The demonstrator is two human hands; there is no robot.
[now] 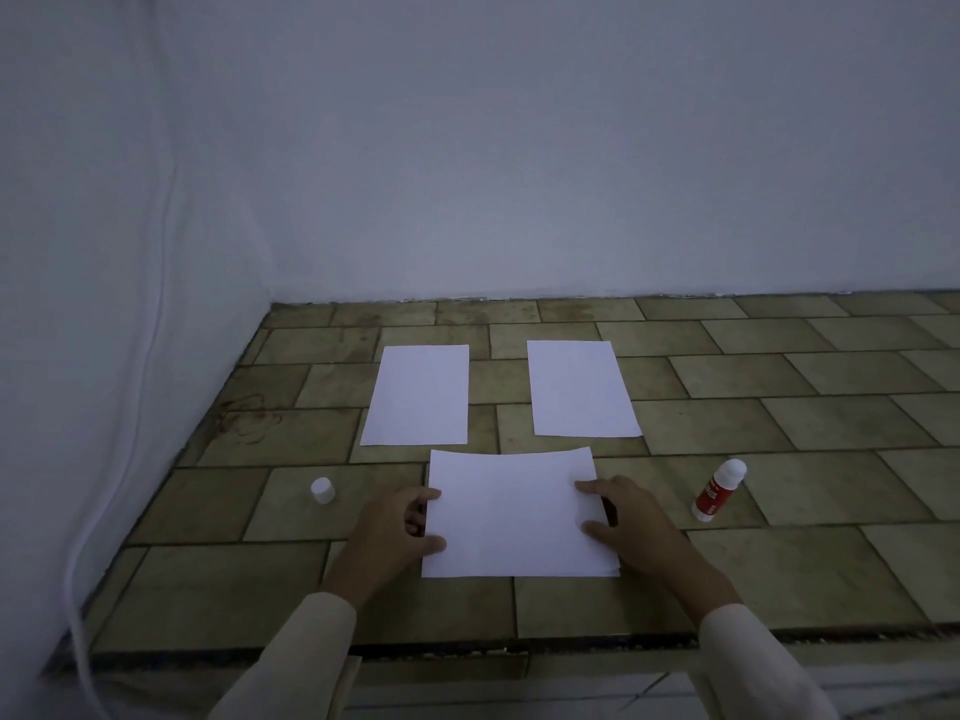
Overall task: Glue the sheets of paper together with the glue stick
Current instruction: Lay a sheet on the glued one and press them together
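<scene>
On the tiled counter (779,579), a white cap (322,490) stands well to the left. Next, the left hand (395,527) has its grip clamped on the left edge of the near sheet (514,517), thumb and forefinger on top. Behind lie the left far sheet (418,394) and the right far sheet (581,389), apart from each other. The right hand (631,522) likewise has its grip clamped on the near sheet's right edge. Farther right, apart from the paper, lies the red-and-white glue stick (719,491).
</scene>
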